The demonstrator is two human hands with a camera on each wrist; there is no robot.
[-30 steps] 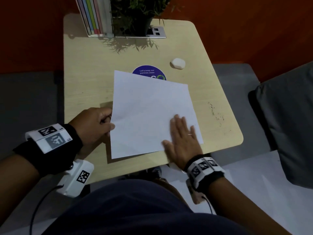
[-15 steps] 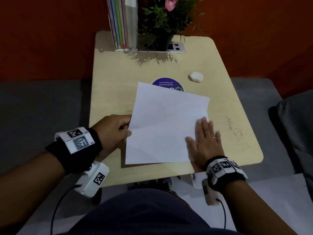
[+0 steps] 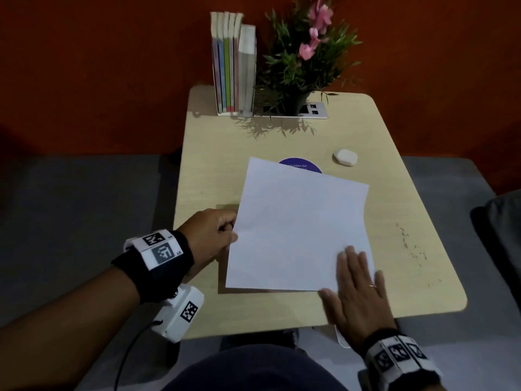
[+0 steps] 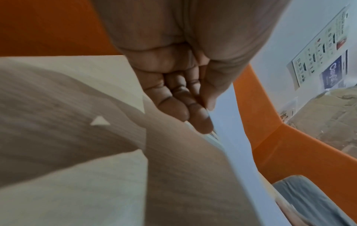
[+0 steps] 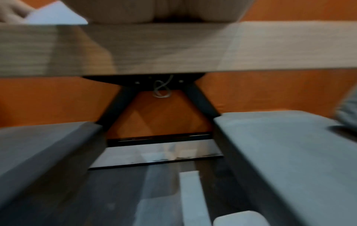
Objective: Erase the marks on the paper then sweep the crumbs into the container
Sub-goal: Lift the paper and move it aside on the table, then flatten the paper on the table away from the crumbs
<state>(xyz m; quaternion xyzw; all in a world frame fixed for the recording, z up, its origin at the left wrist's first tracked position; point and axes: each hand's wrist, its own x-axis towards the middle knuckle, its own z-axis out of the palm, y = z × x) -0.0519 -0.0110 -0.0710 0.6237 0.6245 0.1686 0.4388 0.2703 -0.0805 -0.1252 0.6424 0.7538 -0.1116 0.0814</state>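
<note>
A white sheet of paper (image 3: 298,230) lies slanted on the light wooden table (image 3: 214,165); I see no marks on it. My left hand (image 3: 220,235) pinches the sheet's left edge between thumb and curled fingers (image 4: 195,113), lifting that edge a little. My right hand (image 3: 358,283) lies flat with straight fingers on the sheet's lower right corner. Dark eraser crumbs (image 3: 411,244) are scattered on the table to the right of the paper. A white eraser (image 3: 345,157) rests beyond the sheet at the upper right. No container is clearly in view.
A row of upright books (image 3: 232,63) and a potted plant with pink flowers (image 3: 304,57) stand at the table's far edge. A purple round sticker (image 3: 301,166) peeks out from under the paper. Grey cushions (image 3: 501,249) flank the table.
The head view has tilted up and shifted, so the table sits further right in frame. Both hands keep their hold on the paper, whose left edge is now slightly higher.
</note>
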